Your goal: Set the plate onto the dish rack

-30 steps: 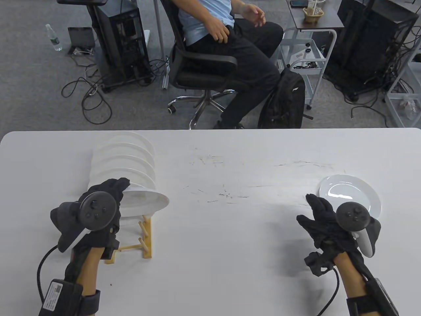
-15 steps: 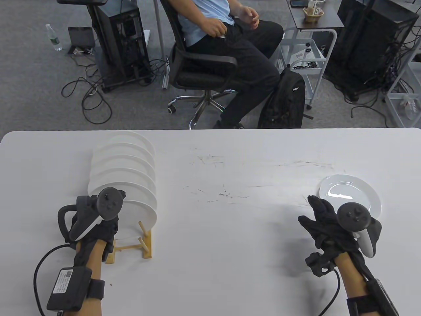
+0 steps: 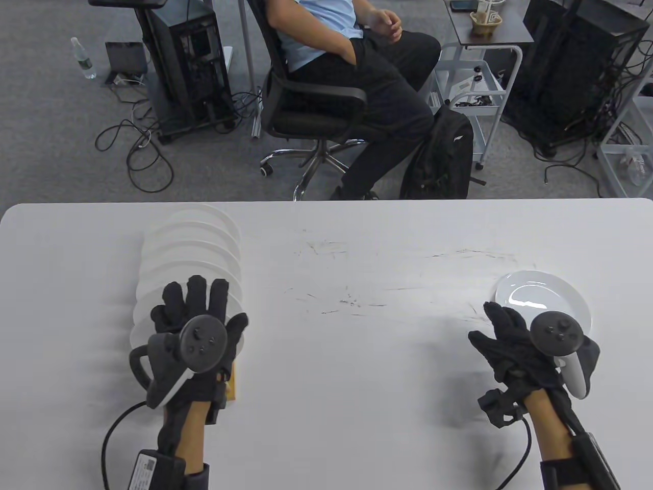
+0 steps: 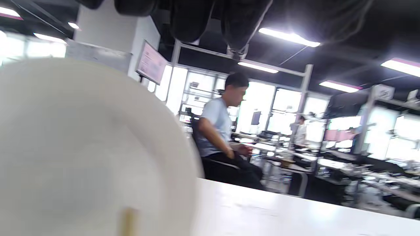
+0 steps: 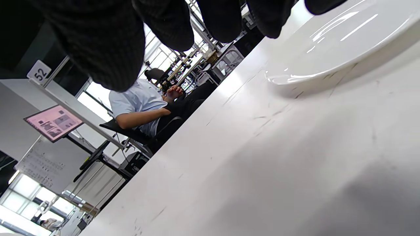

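Several white plates [image 3: 191, 245] stand upright in a wooden dish rack [image 3: 232, 380] at the table's left. My left hand [image 3: 196, 309] is open with its fingers spread over the nearest racked plate [image 3: 140, 332] and holds nothing. That plate fills the left wrist view [image 4: 82, 147], with a rack peg [image 4: 129, 221] in front of it. One white plate [image 3: 546, 298] lies flat on the table at the right. My right hand [image 3: 502, 332] is open and empty just left of and in front of it. In the right wrist view the plate [image 5: 344, 46] lies below my fingers [image 5: 164, 23].
The white table [image 3: 357, 357] bears scuff marks in the middle. A seated person [image 3: 357, 76] on an office chair, a black backpack [image 3: 438, 158] and carts stand beyond the far edge.
My left hand tipped the plate upright into the rack's near slot, let go of it and spread its fingers. My right hand shifted slightly right.
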Available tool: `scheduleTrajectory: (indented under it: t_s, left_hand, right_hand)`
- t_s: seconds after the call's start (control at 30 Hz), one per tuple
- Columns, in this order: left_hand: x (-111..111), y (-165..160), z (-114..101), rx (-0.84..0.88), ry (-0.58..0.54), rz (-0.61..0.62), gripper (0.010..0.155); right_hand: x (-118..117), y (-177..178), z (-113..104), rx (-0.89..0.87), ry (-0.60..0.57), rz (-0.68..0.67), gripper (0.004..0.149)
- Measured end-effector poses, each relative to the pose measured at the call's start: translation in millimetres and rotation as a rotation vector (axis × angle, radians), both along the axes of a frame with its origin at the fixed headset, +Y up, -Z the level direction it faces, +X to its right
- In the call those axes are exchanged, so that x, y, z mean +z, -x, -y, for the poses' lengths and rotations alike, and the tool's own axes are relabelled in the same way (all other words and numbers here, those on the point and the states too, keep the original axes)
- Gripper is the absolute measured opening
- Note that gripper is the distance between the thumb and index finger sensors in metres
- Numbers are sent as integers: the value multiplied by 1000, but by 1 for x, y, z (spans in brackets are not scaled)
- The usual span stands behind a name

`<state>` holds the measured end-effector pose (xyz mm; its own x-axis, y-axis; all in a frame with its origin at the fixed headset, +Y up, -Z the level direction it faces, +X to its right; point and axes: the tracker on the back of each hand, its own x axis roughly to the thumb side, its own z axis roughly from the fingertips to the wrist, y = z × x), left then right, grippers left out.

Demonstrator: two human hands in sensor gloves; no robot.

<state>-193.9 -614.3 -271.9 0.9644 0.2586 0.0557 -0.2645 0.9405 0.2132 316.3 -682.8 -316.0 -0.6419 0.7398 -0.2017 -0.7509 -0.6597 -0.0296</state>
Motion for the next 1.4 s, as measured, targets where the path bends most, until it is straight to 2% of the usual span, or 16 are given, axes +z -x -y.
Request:
scheduleTrajectory:
  t_s: [0.1,0.23,0.3,0.4,0.5,0.6,0.77,0.83,0.93,1.07,1.13,1.2,1.3,1.4]
  left_hand:
    - [0,-21,21,6,-28,74,79]
    - [-4,-29,47,-14,34,119,82]
    - [-6,-30,53,-2,78,140,83]
    - [-8,-31,57,13,85,162,84]
    - [-9,-35,60,12,111,178,84]
    - [-11,-36,61,23,124,184,84]
    - [-10,-35,63,24,147,181,85]
    - [-11,-34,64,33,156,182,85]
    - [-11,-33,65,35,161,181,85]
    - [-11,-34,65,38,164,186,85]
    - [-11,-34,66,42,163,193,85]
    - [-12,-34,66,47,164,199,85]
    - [-10,-35,65,60,158,212,85]
    - [-10,-36,65,67,155,224,85]
  right_hand:
    - [-6,-18,-9,-36,36,100,75]
    - [-20,-39,-14,45,100,211,75]
    - [-28,-50,-13,101,142,266,75]
    - [-41,-70,-5,195,246,379,73]
    - [-48,-94,14,329,381,528,74]
    - [-47,-114,39,453,505,665,85]
    - [-50,-128,72,468,588,731,94]
    - [-51,-130,78,505,605,761,94]
    - [-51,-133,78,384,510,823,87]
    - [-42,-138,77,331,486,862,85]
    - [-33,-142,76,213,433,882,84]
    - [-23,-145,75,4,359,908,79]
    - [-13,-139,68,-345,239,877,62]
    - [-6,-119,55,-447,150,867,59]
